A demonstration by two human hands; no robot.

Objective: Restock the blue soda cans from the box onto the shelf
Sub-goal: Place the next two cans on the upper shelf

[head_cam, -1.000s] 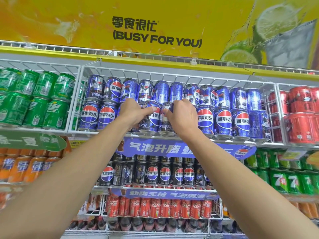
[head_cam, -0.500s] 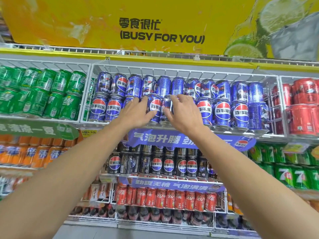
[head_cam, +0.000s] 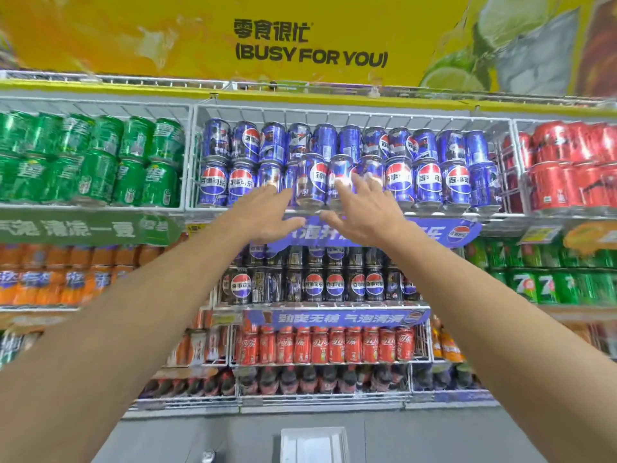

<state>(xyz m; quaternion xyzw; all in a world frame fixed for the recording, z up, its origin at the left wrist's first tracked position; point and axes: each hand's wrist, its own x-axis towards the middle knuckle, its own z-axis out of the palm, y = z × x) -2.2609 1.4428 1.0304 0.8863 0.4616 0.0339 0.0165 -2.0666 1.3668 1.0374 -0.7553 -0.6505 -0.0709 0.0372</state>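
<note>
Blue soda cans fill the top wire shelf point(head_cam: 350, 213) in two stacked rows. Two of the blue cans point(head_cam: 312, 180) stand at the shelf's front edge in the lower row, slightly forward of their neighbours. My left hand point(head_cam: 263, 217) is just below and left of them, fingers spread, holding nothing. My right hand point(head_cam: 362, 210) is below and right of them; its fingertips overlap the second can point(head_cam: 339, 172), and motion blur hides whether they touch. No box shows in this view.
Green cans point(head_cam: 93, 162) sit to the left of the blue section and red cans point(head_cam: 567, 168) to the right, split off by wire dividers. Black cans point(head_cam: 314, 284) and red bottles fill lower shelves. A grey floor with a pale panel point(head_cam: 314, 444) lies below.
Both hands have let go of the two front cans and pulled back and down from the shelf, fingers spreading. The camera view has tilted so more floor shows.
</note>
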